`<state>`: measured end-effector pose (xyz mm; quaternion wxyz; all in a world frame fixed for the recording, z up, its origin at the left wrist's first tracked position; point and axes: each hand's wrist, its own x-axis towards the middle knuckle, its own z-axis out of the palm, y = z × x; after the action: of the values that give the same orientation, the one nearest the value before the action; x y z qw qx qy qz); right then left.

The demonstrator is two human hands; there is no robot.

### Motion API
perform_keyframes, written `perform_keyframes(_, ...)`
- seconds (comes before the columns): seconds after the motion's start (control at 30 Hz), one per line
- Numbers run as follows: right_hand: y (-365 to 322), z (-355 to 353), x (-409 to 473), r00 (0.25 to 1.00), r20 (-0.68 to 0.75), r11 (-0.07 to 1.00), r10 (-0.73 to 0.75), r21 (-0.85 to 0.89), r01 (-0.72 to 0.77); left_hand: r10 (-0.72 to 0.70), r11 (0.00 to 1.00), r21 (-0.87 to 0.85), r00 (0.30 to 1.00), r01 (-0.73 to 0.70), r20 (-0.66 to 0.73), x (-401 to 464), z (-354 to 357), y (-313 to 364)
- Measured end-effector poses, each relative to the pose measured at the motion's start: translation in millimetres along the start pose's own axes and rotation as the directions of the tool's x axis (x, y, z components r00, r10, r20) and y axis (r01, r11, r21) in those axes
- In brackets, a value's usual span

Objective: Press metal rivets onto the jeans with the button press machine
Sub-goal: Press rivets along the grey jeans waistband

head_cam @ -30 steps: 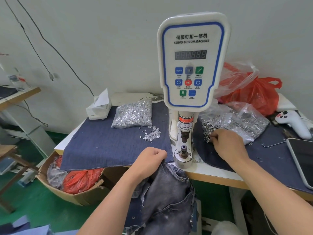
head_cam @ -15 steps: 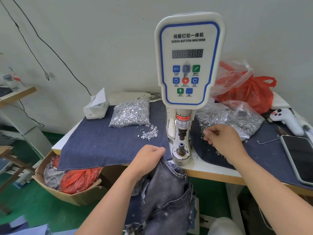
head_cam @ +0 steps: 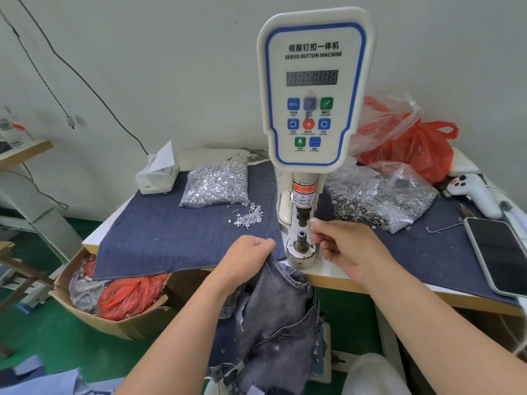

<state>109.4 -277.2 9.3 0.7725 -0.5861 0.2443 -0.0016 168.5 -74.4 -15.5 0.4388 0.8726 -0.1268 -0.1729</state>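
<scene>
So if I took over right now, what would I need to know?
Left hand grips the dark grey denim jeans at the table edge, just left of the white servo button press machine.
Right hand is beside the round metal lower die, fingers pinched; whether they hold a rivet is too small to tell.
Clear bag of silver rivets lies left of the machine.
Jeans are not on the die; pressing is left.

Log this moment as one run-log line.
left hand: grips jeans | right hand: fingertips pinched beside lower die | jeans: off die
</scene>
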Motion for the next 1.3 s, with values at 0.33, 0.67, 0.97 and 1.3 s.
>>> perform_keyframes(0.33,4,14,-3,0.987,0.086,0.953,0.137,0.261,-0.155,0.014,1.0,-0.009,1.0,-0.014,0.003,-1,0,-1)
perform_keyframes(0.67,6,17,-7,0.985,0.105,0.945,0.138,0.285,-0.163,0.01,1.0,0.0,1.0,-0.01,-0.012,-2,1,-1)
perform_keyframes(0.97,5,18,-7,0.975,0.152,0.906,0.164,0.368,-0.21,0.02,1.0,0.002,1.0,-0.02,-0.017,-7,0,3)
perform_keyframes(1.3,18,-17,-34,0.959,0.143,0.926,-0.243,-0.26,0.273,0.048,0.984,-0.178,0.988,-0.022,0.147,-30,-5,5)
